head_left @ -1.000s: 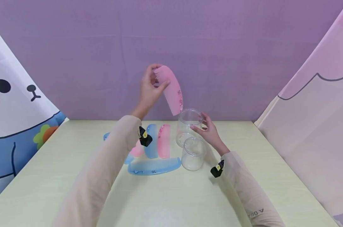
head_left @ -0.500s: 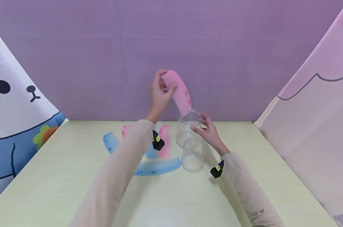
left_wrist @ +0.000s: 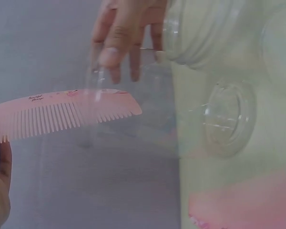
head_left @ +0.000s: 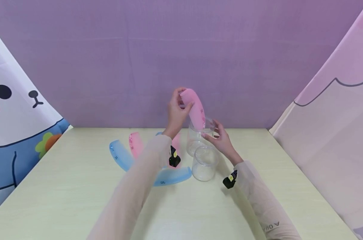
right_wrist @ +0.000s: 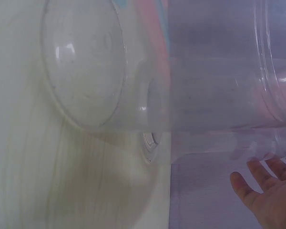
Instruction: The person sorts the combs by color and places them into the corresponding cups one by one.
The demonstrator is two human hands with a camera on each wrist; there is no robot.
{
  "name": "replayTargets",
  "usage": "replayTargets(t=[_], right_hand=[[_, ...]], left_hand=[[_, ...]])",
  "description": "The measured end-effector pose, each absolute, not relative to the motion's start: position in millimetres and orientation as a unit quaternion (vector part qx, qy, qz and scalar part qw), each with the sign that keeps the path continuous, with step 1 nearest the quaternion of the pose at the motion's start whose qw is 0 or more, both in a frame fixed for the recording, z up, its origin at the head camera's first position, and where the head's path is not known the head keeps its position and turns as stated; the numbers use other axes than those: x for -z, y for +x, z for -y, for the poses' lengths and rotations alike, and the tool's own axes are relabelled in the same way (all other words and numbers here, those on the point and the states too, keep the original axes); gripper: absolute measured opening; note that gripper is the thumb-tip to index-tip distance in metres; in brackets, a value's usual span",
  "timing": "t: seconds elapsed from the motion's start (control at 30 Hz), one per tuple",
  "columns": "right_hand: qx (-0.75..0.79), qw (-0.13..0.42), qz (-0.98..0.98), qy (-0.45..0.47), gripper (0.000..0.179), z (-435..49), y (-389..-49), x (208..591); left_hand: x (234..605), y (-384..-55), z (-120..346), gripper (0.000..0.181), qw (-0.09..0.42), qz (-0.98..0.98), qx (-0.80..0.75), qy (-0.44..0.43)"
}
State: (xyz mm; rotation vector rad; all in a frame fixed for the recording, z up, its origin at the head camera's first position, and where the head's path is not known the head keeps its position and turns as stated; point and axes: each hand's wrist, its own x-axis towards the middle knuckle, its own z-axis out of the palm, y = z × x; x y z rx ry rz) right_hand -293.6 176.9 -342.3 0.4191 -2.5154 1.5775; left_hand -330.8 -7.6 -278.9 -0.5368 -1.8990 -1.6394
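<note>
The left hand [head_left: 176, 115] has sunk, pinching a pink comb [head_left: 197, 113] slantwise, tip now inside the jar [head_left: 195, 139] below, which the right hand [head_left: 222, 139] grips.

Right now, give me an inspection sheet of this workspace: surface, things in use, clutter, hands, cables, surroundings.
Surface: pale tabletop, no spills seen.
Things in use: raised pink comb tilted, lower end at the mouth of the far clear jar; near clear jar upright; leftmost blue comb, lying pink comb and front blue comb on the table, others partly hidden.
Clutter: nothing seen.
Hands: left hand holds the raised pink comb; right hand grips the far clear jar.
Cables: nothing seen.
Surroundings: purple backdrop behind, left printed sheet, right printed sheet.
</note>
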Motion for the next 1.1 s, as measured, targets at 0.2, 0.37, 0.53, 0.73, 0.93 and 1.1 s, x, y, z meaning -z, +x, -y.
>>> replayTargets(t=[0.2,0.37,0.53,0.73,0.93,1.1], right_hand=[[-0.525,0.07,0.836,0.143,0.078,-177.5,-292.5,341.8],[-0.527,0.072,0.834,0.146,0.078,-177.2,-293.0,342.4],[-0.525,0.07,0.837,0.141,0.079,-176.6,-292.3,342.1],[-0.525,0.073,0.835,0.148,0.077,-176.9,-291.5,341.6],[-0.527,0.073,0.834,0.147,0.077,-177.5,-291.0,340.1],[-0.532,0.071,0.831,0.149,0.079,-182.6,-299.9,349.0]], left_hand=[[294.1,-330.2,-0.5,0.046,0.261,0.725,0.608,-0.194],[304.7,-332.0,-6.0,0.045,0.256,0.741,0.588,-0.198],[312.5,-331.2,-8.5,0.045,0.232,0.756,0.577,-0.203],[316.1,-331.7,-8.1,0.042,0.217,0.781,0.544,-0.217],[314.2,-335.2,-6.0,0.042,0.197,0.805,0.508,-0.237],[311.3,-338.3,-3.2,0.039,0.175,0.818,0.486,-0.254]])
